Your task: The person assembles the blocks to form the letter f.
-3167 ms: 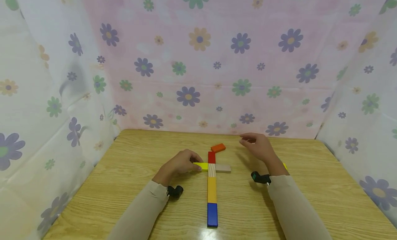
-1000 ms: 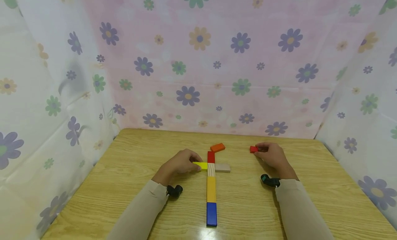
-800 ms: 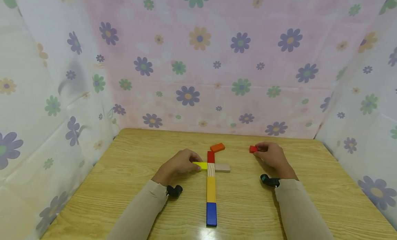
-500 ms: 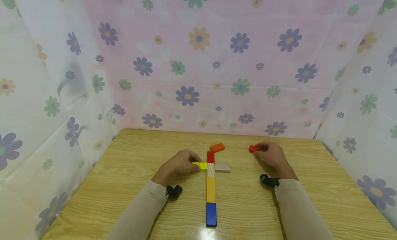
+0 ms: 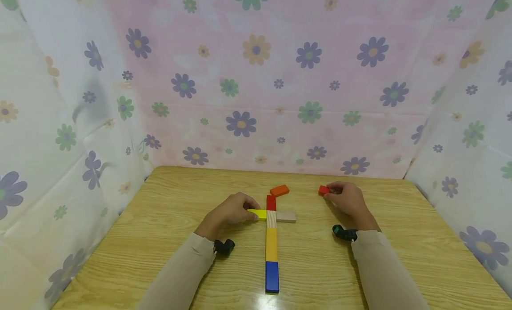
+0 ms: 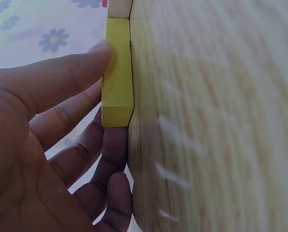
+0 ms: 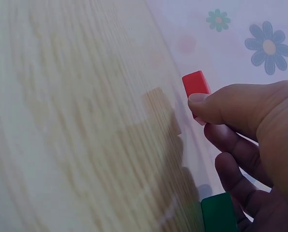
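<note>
My left hand pinches a yellow block that lies on the table; the left wrist view shows the thumb along its side. The block's far end meets a bare-wood block. This bare-wood block lies in a row with a dark red block, an amber block and a blue block. A beige block extends from its right side. To the right, my right hand holds a small red block between thumb and fingers, seemingly just above the table.
An orange block lies at a slant behind the dark red one. In the right wrist view a green block shows beside the right hand's lower fingers. Flowered cloth stands behind the wooden table and at both sides.
My right hand was raised with no block visible, then moved right and took the red block. Since half a second ago it has shifted slightly left with it. The left hand stays put.
</note>
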### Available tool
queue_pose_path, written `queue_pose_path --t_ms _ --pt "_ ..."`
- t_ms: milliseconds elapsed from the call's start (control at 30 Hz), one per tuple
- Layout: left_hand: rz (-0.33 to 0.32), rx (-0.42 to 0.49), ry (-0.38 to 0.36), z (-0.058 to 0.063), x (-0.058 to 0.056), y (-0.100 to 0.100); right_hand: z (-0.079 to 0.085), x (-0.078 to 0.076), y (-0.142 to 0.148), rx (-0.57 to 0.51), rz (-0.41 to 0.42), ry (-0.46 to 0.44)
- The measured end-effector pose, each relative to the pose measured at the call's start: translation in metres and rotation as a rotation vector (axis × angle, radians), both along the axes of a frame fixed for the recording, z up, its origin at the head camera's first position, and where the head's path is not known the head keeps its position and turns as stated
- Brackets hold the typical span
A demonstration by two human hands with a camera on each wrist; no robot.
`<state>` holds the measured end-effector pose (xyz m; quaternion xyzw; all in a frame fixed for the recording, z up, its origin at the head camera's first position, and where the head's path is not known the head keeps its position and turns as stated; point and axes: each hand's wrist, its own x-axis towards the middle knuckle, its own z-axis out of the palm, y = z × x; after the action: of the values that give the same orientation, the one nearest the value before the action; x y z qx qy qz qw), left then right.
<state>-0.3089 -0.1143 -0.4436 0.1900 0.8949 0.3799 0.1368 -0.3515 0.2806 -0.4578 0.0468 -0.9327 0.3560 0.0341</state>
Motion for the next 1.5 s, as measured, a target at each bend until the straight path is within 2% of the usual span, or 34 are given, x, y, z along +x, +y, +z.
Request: queue_pose_path --t_ms 300,500,733,1100,1500 --pt "0.002 0.000 -0.010 0.000 0.000 -0.001 0.003 0.001 -0.007 -0.015 0.004 -0.011" --pt "-0.006 0.012 -0.006 -0.002 -0.002 -0.001 0.011 0.000 -0.007 0.018 -0.020 0.029" --pt "0.002 0.006 -0.005 -0.003 -0.002 0.000 0.017 -0.005 -0.008 0.036 0.001 0.063" --pt "-0.006 0.012 0.004 -0.001 -0.001 -0.001 0.029 -0.008 -0.022 -0.047 -0.006 0.056" --pt "-0.012 0.009 0.006 0.000 -0.001 -0.001 0.030 -0.010 -0.040 -0.085 -0.008 0.048"
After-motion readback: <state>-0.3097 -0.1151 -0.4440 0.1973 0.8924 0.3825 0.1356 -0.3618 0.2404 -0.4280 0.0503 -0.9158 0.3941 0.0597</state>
